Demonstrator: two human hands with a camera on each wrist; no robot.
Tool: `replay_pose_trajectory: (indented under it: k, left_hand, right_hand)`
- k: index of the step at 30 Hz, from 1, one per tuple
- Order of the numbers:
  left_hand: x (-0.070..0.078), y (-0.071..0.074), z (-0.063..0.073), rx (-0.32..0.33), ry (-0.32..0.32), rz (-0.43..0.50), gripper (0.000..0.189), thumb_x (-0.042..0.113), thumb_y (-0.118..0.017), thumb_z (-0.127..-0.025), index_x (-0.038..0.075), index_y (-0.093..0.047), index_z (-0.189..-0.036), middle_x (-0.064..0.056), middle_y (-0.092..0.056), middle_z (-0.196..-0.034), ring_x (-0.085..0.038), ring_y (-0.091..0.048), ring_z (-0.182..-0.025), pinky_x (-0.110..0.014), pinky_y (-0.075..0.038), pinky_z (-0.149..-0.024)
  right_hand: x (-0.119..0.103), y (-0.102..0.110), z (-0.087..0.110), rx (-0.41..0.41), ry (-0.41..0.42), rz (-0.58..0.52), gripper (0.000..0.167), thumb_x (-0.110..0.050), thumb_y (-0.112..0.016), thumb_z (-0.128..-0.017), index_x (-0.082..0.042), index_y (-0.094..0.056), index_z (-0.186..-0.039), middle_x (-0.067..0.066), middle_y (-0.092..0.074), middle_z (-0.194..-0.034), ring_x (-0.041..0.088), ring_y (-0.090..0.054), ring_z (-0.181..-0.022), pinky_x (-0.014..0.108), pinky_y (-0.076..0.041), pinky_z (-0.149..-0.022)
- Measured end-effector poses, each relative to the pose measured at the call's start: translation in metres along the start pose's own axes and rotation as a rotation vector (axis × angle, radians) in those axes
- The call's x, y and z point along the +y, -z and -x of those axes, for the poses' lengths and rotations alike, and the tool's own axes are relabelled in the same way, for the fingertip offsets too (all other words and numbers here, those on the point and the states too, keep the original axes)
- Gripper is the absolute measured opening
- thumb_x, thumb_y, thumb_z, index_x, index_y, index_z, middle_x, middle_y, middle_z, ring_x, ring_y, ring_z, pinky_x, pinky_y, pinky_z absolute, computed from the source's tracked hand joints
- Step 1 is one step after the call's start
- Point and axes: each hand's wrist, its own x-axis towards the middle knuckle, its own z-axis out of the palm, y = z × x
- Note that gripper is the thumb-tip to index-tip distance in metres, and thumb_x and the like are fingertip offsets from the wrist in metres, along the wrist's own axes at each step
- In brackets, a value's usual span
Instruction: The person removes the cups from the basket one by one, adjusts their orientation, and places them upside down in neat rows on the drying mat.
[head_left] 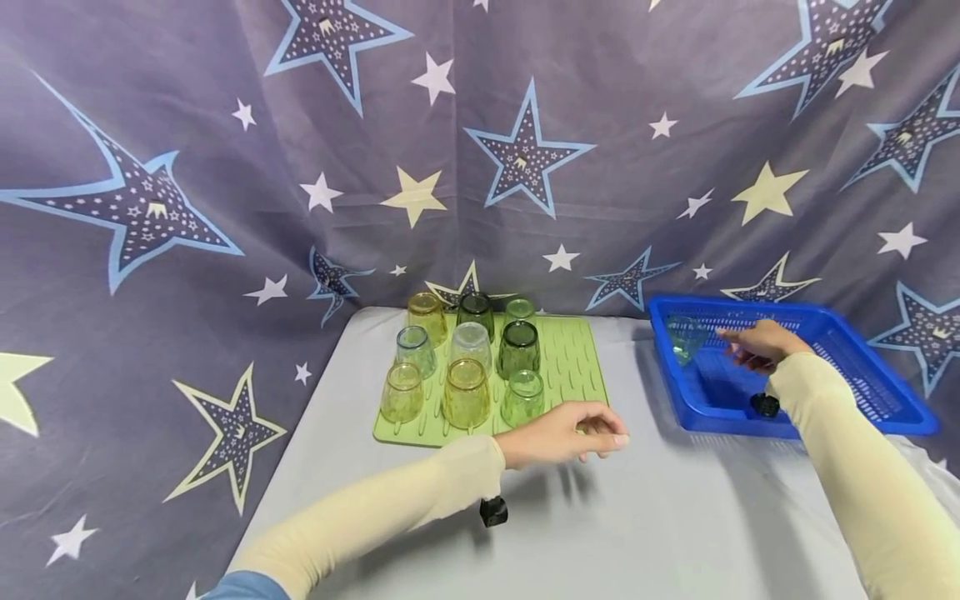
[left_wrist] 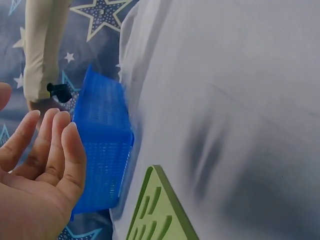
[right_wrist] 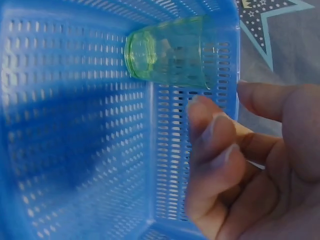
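A green-tinted clear glass (right_wrist: pixel 170 52) stands in the corner of the blue plastic basket (head_left: pixel 795 425). Over the basket, my right hand (head_left: pixel 761 343) reaches in with loosely bent fingers (right_wrist: pixel 215 135) and holds nothing; its fingertips are close to the glass's rim in the right wrist view. My left hand (head_left: pixel 566 432) hovers above the white tabletop by the front right corner of a green drying mat (head_left: pixel 573 358). Its fingers are relaxed, with nothing between them. On the mat several tinted glasses stand upside down, among them a yellow one (head_left: pixel 467 392) and a green one (head_left: pixel 522 398).
The white-covered table (head_left: pixel 630 525) runs between mat and basket. Behind it hangs a dark curtain (head_left: pixel 615 75) printed with stars. Also on the mat are a dark green glass (head_left: pixel 519 350), a blue-tinted one (head_left: pixel 416 350) and a clear one (head_left: pixel 472 346).
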Motion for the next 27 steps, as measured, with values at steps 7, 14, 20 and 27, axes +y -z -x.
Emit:
replay_pose_trajectory:
  k: [7,14,20,27]
  left_hand:
    - [-0.004,-0.001,0.001,-0.016,0.011,0.020,0.020,0.032,-0.065,-0.103,0.022,-0.067,-0.119,0.006,-0.070,-0.105,-0.010,-0.066,-0.091,-0.034,-0.059,-0.078]
    - [-0.003,0.003,0.003,-0.013,-0.008,0.030,0.020,0.030,-0.064,-0.103,0.020,-0.067,-0.120,0.005,-0.070,-0.107,-0.010,-0.067,-0.090,-0.037,-0.060,-0.079]
    - [-0.004,0.003,0.006,-0.015,0.003,0.037,0.025,0.030,-0.065,-0.103,0.016,-0.067,-0.123,0.006,-0.069,-0.107,-0.010,-0.067,-0.090,-0.047,-0.059,-0.085]
    - [-0.004,0.003,0.009,-0.015,0.008,0.032,0.025,0.029,-0.064,-0.103,0.014,-0.066,-0.123,0.006,-0.069,-0.106,-0.010,-0.066,-0.090,-0.049,-0.058,-0.085]
  right_hand:
    - [-0.005,-0.004,-0.016,0.053,-0.030,0.058,0.052,-0.042,-0.048,-0.107,0.003,-0.070,-0.096,0.002,-0.065,-0.070,0.014,-0.056,-0.059,0.031,-0.050,-0.055]
    - [-0.003,-0.017,-0.027,0.027,-0.004,0.047,0.048,-0.034,-0.049,-0.108,0.004,-0.071,-0.090,0.002,-0.066,-0.068,0.011,-0.057,-0.057,0.029,-0.051,-0.055]
    - [0.000,-0.021,-0.030,0.012,0.001,0.009,0.035,-0.016,-0.049,-0.102,0.002,-0.072,-0.083,-0.001,-0.064,-0.063,0.008,-0.059,-0.053,0.025,-0.052,-0.052]
    - [-0.002,-0.021,-0.034,-0.021,0.014,0.038,0.030,-0.009,-0.050,-0.097,0.001,-0.071,-0.079,-0.002,-0.064,-0.062,0.007,-0.059,-0.054,0.024,-0.052,-0.053]
